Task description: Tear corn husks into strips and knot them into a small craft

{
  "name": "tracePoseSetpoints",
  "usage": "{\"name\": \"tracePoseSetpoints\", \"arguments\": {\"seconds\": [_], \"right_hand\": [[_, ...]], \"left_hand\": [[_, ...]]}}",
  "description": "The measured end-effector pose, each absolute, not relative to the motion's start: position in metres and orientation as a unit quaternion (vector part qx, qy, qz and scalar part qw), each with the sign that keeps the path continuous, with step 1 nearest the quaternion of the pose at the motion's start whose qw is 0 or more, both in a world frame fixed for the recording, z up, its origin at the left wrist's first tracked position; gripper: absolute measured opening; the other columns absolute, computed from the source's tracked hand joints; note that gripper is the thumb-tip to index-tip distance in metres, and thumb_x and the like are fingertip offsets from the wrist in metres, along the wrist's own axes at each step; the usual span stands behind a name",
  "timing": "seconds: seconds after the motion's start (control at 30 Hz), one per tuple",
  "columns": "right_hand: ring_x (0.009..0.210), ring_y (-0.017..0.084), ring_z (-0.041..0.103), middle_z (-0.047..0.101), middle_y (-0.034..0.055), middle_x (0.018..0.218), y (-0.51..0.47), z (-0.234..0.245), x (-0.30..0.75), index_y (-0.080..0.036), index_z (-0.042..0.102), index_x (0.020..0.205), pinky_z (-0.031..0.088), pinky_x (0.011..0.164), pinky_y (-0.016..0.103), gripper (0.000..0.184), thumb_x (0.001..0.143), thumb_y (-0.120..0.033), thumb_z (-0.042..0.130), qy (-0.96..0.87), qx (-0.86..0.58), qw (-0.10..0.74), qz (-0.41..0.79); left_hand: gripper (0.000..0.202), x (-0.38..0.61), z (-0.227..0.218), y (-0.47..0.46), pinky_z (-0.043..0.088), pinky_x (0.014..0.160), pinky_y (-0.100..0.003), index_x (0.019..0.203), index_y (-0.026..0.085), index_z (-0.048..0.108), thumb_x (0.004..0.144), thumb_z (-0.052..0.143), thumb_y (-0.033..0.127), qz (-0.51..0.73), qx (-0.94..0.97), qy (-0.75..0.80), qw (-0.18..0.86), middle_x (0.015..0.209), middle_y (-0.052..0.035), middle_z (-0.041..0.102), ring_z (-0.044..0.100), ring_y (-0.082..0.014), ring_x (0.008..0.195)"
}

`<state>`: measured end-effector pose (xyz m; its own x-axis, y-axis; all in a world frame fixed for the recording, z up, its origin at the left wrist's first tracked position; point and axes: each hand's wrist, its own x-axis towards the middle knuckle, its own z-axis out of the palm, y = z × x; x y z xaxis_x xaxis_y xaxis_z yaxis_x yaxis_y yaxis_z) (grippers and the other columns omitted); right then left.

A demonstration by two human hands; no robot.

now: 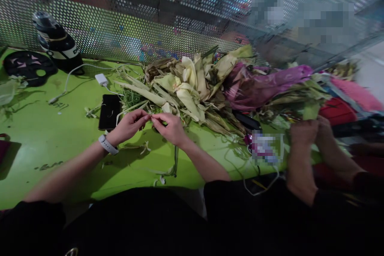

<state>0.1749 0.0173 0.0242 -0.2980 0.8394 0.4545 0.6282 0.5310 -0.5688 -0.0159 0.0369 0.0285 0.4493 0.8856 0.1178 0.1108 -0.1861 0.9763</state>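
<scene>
- Husks (189, 104) are heaped on the green table (75, 128).
- Left hand (129, 125) and right hand (171, 129) are brought fingertip to fingertip; whether anything is grasped cannot be told.

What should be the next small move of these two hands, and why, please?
Perhaps draw the right hand gently away from the left hand: both are pinched, very close together, before the pile of leaves. What they hold, if anything, is too small to tell.

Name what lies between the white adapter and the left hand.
The phone lies between the adapter and the left hand, with a bit of white cable near its top edge; the head view shows this.
</scene>
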Motion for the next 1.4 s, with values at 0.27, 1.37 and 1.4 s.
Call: {"name": "tracePoseSetpoints", "arguments": {"seconds": [0.27,1.37,1.4], "right_hand": [[0.079,0.015,0.069,0.075,0.0040,0.088,0.019,0.030,0.179,-0.019,0.072,0.098,0.057,0.075,0.027,0.026,0.094,-0.040,0.058,-0.766,-0.428,0.401,0.261],[0.111,0.022,0.068,0.073,0.0110,0.108,0.023,0.042,0.201,-0.017,0.063,0.118,0.059,0.094,0.040,0.023,0.100,-0.027,0.052,-0.897,-0.255,0.360,0.012],[0.110,0.022,0.068,0.073,0.0111,0.107,0.022,0.043,0.201,-0.016,0.063,0.118,0.059,0.095,0.040,0.023,0.099,-0.025,0.052,-0.899,-0.253,0.358,0.000]], "left_hand": [[0.029,-0.021,0.034,0.034,0.034,0.050,-0.021,0.082,0.017,0.059,0.090,0.063,0.044,0.380,0.628,0.312,0.603,0.063,0.0037,0.046,0.039,-0.0081,0.054],[0.029,-0.022,0.039,0.030,0.027,0.046,-0.018,0.083,0.014,0.063,0.086,0.070,0.042,0.323,0.550,0.280,0.718,0.056,0.0038,0.048,0.038,-0.0054,0.048],[0.028,-0.022,0.040,0.031,0.026,0.045,-0.018,0.083,0.014,0.064,0.085,0.071,0.041,0.319,0.548,0.288,0.717,0.054,0.0040,0.048,0.038,-0.0052,0.047]]}}
